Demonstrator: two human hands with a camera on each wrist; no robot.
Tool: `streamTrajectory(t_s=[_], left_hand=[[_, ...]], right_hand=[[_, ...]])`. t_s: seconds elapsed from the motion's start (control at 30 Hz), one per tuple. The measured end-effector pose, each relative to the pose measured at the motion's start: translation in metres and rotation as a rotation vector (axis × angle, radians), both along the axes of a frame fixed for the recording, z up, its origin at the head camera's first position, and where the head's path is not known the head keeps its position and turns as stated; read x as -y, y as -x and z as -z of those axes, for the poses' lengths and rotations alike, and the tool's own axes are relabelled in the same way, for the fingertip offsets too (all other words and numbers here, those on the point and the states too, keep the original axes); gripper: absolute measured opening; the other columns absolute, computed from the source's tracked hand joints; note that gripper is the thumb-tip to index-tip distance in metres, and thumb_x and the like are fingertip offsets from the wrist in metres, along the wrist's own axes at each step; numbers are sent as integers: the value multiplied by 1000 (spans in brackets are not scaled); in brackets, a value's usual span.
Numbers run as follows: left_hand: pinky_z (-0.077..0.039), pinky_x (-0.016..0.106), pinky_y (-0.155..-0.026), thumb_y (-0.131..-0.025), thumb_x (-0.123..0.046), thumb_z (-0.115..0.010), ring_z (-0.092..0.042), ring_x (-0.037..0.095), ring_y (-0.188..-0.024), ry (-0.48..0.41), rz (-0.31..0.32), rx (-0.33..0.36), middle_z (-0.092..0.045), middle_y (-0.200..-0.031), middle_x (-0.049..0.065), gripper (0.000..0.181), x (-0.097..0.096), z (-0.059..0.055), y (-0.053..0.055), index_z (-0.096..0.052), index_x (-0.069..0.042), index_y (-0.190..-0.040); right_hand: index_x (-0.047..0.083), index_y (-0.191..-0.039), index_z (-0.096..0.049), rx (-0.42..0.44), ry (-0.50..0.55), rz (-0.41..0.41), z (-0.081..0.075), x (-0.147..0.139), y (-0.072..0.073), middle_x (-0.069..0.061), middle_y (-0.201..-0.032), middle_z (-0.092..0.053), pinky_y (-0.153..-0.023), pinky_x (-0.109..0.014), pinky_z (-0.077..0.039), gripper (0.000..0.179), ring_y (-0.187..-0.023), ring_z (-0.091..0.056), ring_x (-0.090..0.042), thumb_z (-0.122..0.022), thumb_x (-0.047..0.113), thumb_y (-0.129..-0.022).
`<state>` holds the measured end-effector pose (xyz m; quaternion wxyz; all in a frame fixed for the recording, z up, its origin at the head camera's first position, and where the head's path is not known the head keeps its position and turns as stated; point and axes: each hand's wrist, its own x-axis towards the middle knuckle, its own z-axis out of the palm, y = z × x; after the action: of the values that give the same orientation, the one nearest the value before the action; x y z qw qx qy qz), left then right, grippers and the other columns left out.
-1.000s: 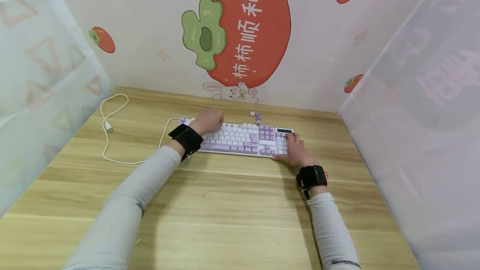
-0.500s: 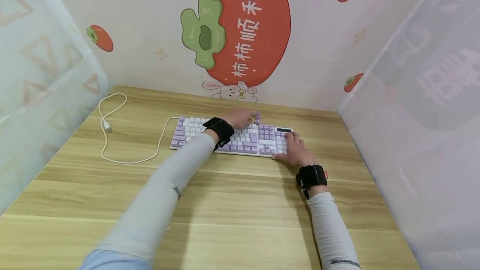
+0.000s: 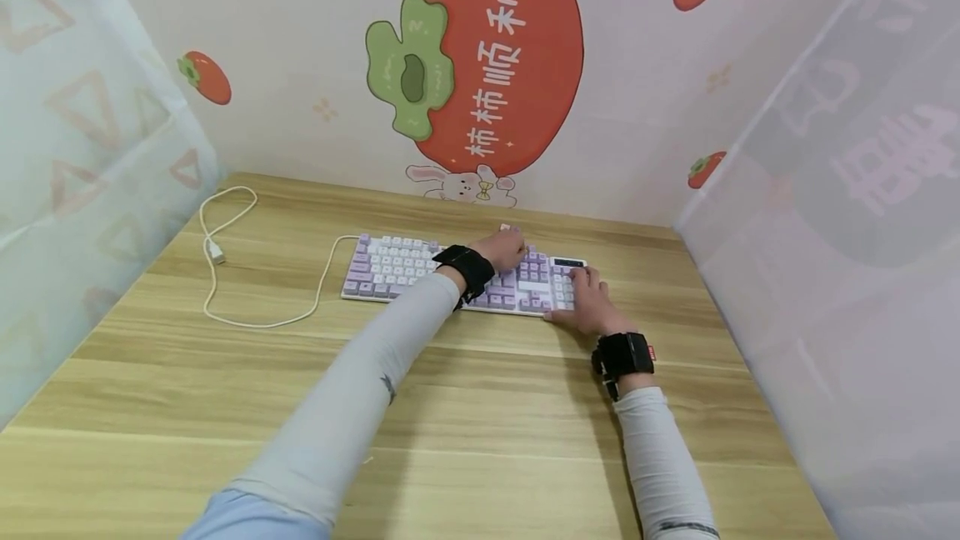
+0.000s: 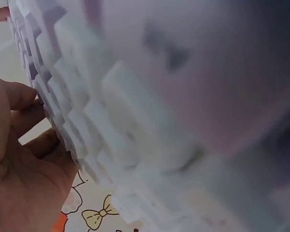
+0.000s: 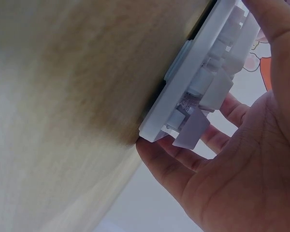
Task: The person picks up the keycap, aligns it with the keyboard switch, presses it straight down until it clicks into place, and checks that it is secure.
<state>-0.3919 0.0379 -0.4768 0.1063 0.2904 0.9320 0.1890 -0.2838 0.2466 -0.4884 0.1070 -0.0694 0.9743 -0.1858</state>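
A white and lilac keyboard (image 3: pixel 397 265) lies near the back of the wooden table. My left hand (image 3: pixel 504 250) is over its back edge, right of the middle, beside a few small loose keycaps (image 3: pixel 505 227). In the left wrist view the thumb and bent fingers (image 4: pixel 24 94) sit close against the key rows; the keys hide the fingertips, so whether they pinch a keycap is not visible. My right hand (image 3: pixel 592 302) grips the keyboard's right end, thumb at the front edge. The right wrist view has its fingers (image 5: pixel 169 166) bent around that end.
A white cable (image 3: pixel 262 326) runs from the keyboard's back left and loops on the table (image 3: pixel 480 407), its USB plug (image 3: pixel 216 253) at the left. A printed backdrop (image 3: pixel 630 107) rises just behind the table, with fabric walls (image 3: pixel 847 273) on both sides.
My left hand has moved right, from above the keyboard's left half to the loose keycaps, then slightly further right and toward the keyboard. The right hand has stayed on the keyboard's end.
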Motion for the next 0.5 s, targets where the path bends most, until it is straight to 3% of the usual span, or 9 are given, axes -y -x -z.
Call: streamTrajectory(t_s=[0.2,0.27,0.4,0.5], left_hand=[[-32,27,-58,-105,-11,-51,-37,15,-55,-140,-41,3,-32,-62,0,41,6,5,7,-45,-11,-64],[-31,27,-58,-102,-7,-54,-35,17,-57,-200,-50,-27,-31,-64,2,37,9,6,9,-48,-5,-66],[-46,27,-70,-99,-3,-60,-53,19,-74,-348,-120,-87,-59,-80,6,16,20,-1,7,-70,5,-89],[-54,35,-82,-97,-3,-65,-63,25,-90,-477,-191,-114,-71,-100,13,15,30,-12,2,-74,6,-105]], right_hand=[[-2,-151,-21,4,3,-4,2,1,0,-33,-161,-5,-117,-64,-26,97,-143,-18,-54,-77,47,-88],[-2,-151,-21,3,7,-8,2,1,0,-33,-160,-5,-116,-65,-27,97,-143,-18,-54,-77,47,-88],[-1,-152,-21,0,0,-7,2,0,1,-32,-161,-7,-116,-64,-28,98,-144,-19,-52,-77,49,-88],[-1,-152,-21,-7,2,-5,1,-1,2,-32,-161,-6,-115,-64,-29,99,-143,-21,-52,-78,49,-87]])
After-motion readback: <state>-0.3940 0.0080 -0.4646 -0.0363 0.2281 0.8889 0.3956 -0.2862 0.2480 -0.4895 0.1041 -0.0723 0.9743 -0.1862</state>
